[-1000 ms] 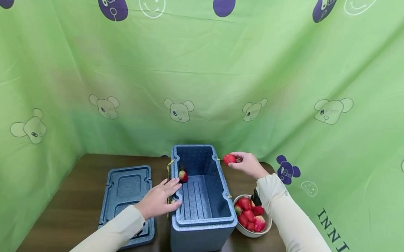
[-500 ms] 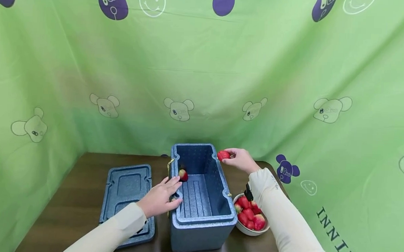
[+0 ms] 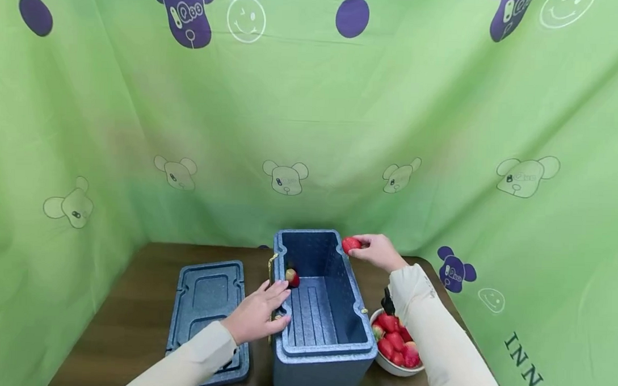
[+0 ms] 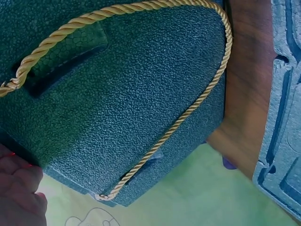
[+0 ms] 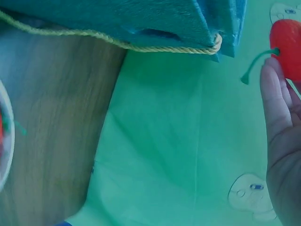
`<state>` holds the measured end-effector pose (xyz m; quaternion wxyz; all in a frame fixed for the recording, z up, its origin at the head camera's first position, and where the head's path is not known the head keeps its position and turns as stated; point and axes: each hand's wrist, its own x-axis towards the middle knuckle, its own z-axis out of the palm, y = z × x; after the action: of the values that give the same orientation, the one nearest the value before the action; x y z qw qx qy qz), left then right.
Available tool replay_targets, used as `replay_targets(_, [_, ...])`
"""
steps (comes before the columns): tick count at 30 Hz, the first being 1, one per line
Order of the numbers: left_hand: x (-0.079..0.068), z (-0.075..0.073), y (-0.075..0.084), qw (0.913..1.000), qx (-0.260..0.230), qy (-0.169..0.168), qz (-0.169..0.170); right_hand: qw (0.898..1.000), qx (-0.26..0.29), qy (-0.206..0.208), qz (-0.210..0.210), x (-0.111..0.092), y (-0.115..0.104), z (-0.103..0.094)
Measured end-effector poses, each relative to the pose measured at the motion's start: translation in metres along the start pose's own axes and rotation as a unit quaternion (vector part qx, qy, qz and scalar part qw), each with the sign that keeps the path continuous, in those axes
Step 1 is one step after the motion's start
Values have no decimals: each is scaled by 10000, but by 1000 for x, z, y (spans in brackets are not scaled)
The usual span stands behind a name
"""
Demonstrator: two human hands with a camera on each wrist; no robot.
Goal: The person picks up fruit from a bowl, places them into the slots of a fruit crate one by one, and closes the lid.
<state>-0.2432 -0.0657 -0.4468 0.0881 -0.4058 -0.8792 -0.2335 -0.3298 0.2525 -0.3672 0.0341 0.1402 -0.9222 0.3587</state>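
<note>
My right hand pinches a red strawberry by the far right corner of a blue foam box. In the right wrist view the strawberry shows a long green stem, with fingers along its underside. My left hand rests on the box's left rim, its fingers fairly straight and their tips over the inner edge. Inside the box, against the left wall, lies one pale-topped strawberry, partly behind those fingers. A white bowl heaped with strawberries stands right of the box, under my right forearm.
The blue lid lies flat on the brown table, left of the box. A yellow rope handle hangs along the box's left side, and another rope runs along its right side. A green printed curtain surrounds the table.
My right hand has brought the strawberry leftward, from a small gap off the box to right beside its far right rim. My left hand stays on the left rim. The head view has shifted slightly.
</note>
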Motion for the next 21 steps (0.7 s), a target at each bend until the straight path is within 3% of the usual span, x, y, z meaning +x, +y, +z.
replay_targets(9, [2,-1,4,9990,-355,29,-255,9930,971,109,667,16,-6,-4])
replay_targets(18, [2,1,1,9990,-376,94,-214,9903,1205,-21,687,25,-18,13])
replay_targets(21, [0,3,0,9991,-355,88,-203,9940,969,-49,504,27,-21,21])
